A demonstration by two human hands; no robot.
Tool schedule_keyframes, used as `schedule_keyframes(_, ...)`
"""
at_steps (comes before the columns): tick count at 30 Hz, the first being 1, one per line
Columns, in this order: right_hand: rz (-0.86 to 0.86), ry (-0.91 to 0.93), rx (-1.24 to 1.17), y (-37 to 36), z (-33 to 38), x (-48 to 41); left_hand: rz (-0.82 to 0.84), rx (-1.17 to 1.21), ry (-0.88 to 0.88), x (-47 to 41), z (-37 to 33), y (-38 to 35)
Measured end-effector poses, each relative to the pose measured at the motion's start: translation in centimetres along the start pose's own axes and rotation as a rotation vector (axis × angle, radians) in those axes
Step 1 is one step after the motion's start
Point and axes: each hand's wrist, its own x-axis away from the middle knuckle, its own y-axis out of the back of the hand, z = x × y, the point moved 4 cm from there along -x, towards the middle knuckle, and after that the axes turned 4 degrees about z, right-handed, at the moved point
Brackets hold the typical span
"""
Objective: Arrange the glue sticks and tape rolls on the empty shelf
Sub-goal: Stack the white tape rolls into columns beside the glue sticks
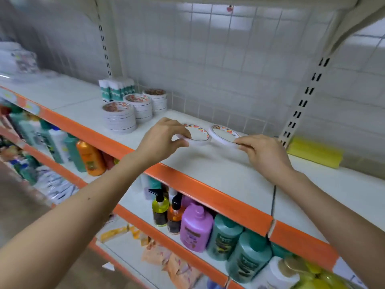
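Two tape rolls in play, one in each hand, over the white shelf [218, 170].
The left hand [164, 138] pinches the near rim of one thin tape roll [200, 136]; the right hand [264, 151] pinches a second tape roll [223, 134] just beside it. Whether they touch the shelf, I can't tell. To the left stand three tape stacks [120, 118], with glue sticks [115, 89] upright behind them.

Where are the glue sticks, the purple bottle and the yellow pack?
glue sticks [116, 89], head view, on the front of the bundle.
purple bottle [195, 229], head view, on its label.
yellow pack [314, 152], head view, on its top face.
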Motion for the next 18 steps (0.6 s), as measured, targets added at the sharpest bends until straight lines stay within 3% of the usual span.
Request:
schedule_keyframes(8,0.032,0.113,-0.073,-4.7,9.1,-8.3,-0.033,-0.080,0.101,2.0,10.5,5.4)
schedule_keyframes(18,-0.005,0.076,-0.120,-8.2,13.7,-16.3,-0.028,-0.060,0.021,-1.1,18.2,9.6)
